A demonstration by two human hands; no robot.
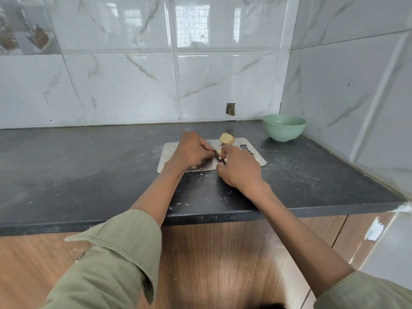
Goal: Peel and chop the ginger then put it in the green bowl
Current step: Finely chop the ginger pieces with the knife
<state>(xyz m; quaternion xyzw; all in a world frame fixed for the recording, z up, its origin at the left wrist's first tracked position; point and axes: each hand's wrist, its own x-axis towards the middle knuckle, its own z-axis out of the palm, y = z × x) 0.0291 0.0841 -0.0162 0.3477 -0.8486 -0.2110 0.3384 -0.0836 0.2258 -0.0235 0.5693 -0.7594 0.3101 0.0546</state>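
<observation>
A steel cutting board [252, 153] lies on the dark counter. A peeled pale-yellow ginger chunk [227, 138] sits at the board's far edge. My right hand [239, 168] grips a knife [217, 155], its blade pointing away across the board. My left hand [191, 149] has its fingers curled down next to the blade; whatever piece they hold is hidden. A small yellow bit of ginger shows just right of the blade. The green bowl [284, 127] stands in the back right corner, apart from the board.
The dark stone counter [89, 170] ends in a front edge above wooden cabinet doors [211, 264]. Tiled walls close the back and the right side. Small scraps lie on the board's near left part.
</observation>
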